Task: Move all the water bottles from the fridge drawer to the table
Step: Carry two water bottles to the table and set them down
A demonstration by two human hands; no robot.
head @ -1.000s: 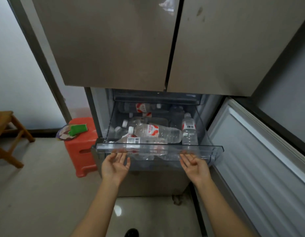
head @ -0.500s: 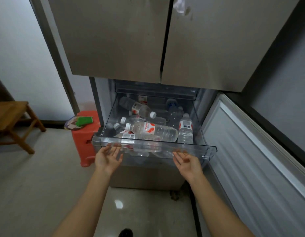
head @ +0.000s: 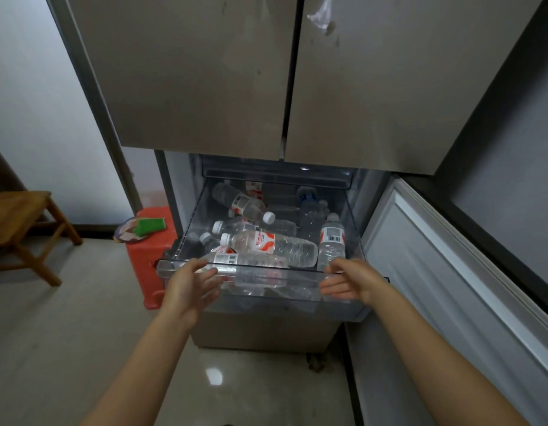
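Note:
The clear plastic fridge drawer [head: 343,305] is pulled out below the closed upper doors. Several water bottles with white caps and red-and-white labels lie piled in it; one lies across the front [head: 272,245], another stands at the right [head: 331,242], a third leans at the back [head: 243,206]. My left hand [head: 189,284] is at the drawer's front left, fingers apart, touching the rim. My right hand [head: 349,279] is at the front right, fingers spread against the front wall. Neither hand holds a bottle.
The open lower fridge door [head: 451,302] stands at the right. An orange plastic stool [head: 146,256] with a green sponge [head: 149,226] sits left of the fridge. A wooden stool [head: 20,229] is at far left. Tiled floor lies below.
The drawer has slid further out towards me with both hands on its front. My fingers have shifted from under the rim to the front corners. More bottles at the back show.

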